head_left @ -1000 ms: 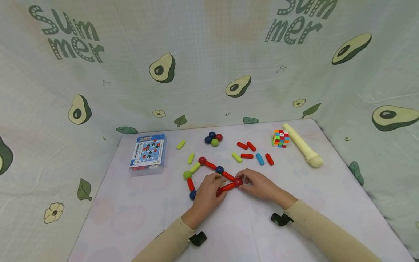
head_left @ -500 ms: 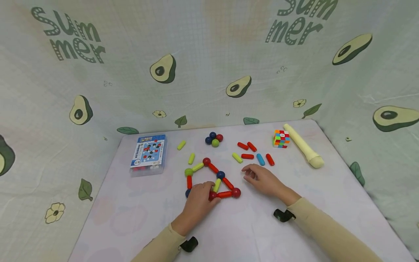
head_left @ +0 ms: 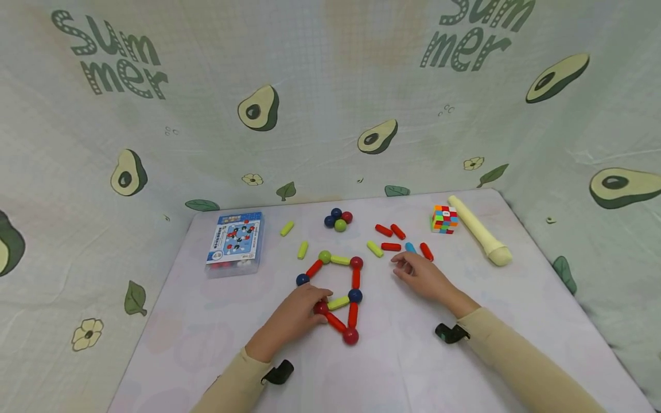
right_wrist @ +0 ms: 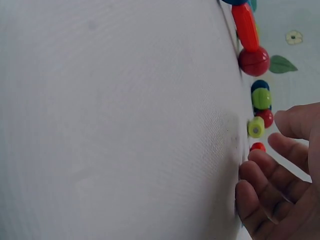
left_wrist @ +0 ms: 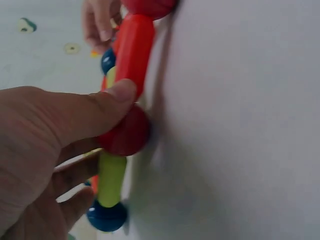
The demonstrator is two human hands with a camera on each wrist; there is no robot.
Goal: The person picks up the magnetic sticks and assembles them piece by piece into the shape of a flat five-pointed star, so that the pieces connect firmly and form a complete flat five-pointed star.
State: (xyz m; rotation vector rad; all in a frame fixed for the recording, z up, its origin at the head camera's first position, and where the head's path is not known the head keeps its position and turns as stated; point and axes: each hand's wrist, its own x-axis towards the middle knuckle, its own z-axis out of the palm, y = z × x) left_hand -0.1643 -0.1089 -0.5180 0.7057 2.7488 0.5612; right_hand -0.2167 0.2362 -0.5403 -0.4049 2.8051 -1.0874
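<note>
A ring of balls and rods lies on the table in the head view, joined from red, blue and green balls and red and lime rods. It has a lime crossbar rod [head_left: 338,303], and a red corner ball [head_left: 350,336] points toward the person. My left hand [head_left: 294,315] pinches a red ball [left_wrist: 127,132] at the ring's left side, its thumb against the ball. That hand partly covers the ring's left edge. My right hand [head_left: 423,278] hovers right of the ring, fingers loosely bent and holding nothing, close to the partly hidden blue rod [head_left: 410,247].
Loose red rods [head_left: 391,247] and a lime rod [head_left: 374,249] lie behind the right hand. A ball cluster [head_left: 340,225] sits at the back. A boxed set [head_left: 234,244] stands left; a puzzle cube [head_left: 444,219] and a pale yellow stick [head_left: 480,232] lie back right.
My right hand has let go of the red corner ball and moved right. The left hand has shifted left, turning the ring clockwise so that corner now faces the person.
</note>
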